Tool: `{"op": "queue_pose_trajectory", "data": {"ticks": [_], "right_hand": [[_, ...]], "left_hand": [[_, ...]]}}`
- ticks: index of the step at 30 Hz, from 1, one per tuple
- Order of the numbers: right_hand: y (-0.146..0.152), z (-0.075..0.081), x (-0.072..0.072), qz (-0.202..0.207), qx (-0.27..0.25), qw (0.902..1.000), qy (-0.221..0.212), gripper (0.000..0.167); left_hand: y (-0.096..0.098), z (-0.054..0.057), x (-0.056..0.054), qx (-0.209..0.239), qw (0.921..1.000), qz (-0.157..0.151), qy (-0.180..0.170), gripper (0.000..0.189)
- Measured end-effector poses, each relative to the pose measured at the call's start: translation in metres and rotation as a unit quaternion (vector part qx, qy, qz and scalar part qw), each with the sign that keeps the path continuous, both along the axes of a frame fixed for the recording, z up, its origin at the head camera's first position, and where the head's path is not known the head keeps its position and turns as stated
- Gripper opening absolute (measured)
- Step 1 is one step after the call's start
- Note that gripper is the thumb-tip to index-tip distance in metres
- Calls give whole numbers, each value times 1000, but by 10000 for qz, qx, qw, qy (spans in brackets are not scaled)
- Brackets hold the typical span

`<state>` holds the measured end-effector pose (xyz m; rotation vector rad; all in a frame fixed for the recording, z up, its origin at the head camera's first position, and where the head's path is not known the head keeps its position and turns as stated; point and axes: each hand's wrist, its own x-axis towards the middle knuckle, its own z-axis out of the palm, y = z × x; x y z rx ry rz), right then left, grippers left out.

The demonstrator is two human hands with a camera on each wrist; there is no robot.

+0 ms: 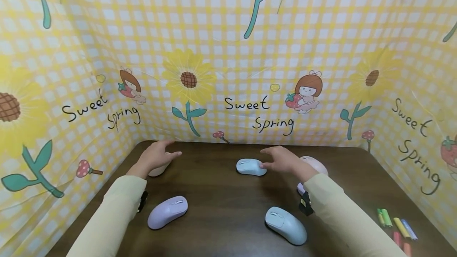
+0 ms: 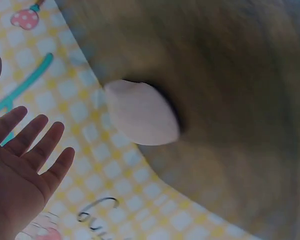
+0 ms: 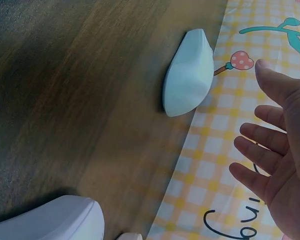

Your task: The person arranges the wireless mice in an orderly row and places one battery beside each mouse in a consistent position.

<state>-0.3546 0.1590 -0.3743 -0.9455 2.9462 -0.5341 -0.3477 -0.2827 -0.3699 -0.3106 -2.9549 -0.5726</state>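
My left hand (image 1: 157,157) hovers at the back left of the table, fingers spread and holding nothing. Partly hidden under it lies a pale pinkish computer mouse (image 2: 142,114). Toward the back middle my right hand (image 1: 282,159) reaches out with its fingers extended, and it too holds nothing. Nearest to it is a light blue mouse (image 1: 250,167); the thumb overlaps that mouse's edge in the head view, but the right wrist view shows the hand (image 3: 282,150) apart from it. A pale pink mouse (image 1: 315,164) sits behind the right wrist.
A lilac mouse (image 1: 168,212) lies at front left, a grey-blue mouse (image 1: 285,225) at front right. Another lilac mouse (image 1: 301,188) is mostly hidden by the right wrist. Several coloured sticks (image 1: 401,227) lie at the right. Checked cloth (image 1: 228,58) encloses the brown table (image 1: 221,205).
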Motion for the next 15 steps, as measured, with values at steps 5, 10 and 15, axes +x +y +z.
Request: {"op": "queue_pose_trajectory", "data": {"ticks": [5, 10, 15], "right_hand": [[-2, -4, -2, -36, 44, 9999, -87, 55], [-3, -7, -4, -33, 158, 9998, -132, 56], [-6, -9, -8, -83, 94, 9995, -287, 57]], "left_hand": [[-16, -9, 4, 149, 9994, 264, -188, 81], [-25, -17, 4, 165, 9991, 307, -235, 79], [-31, -23, 1, 13, 9991, 378, -181, 73]]}}
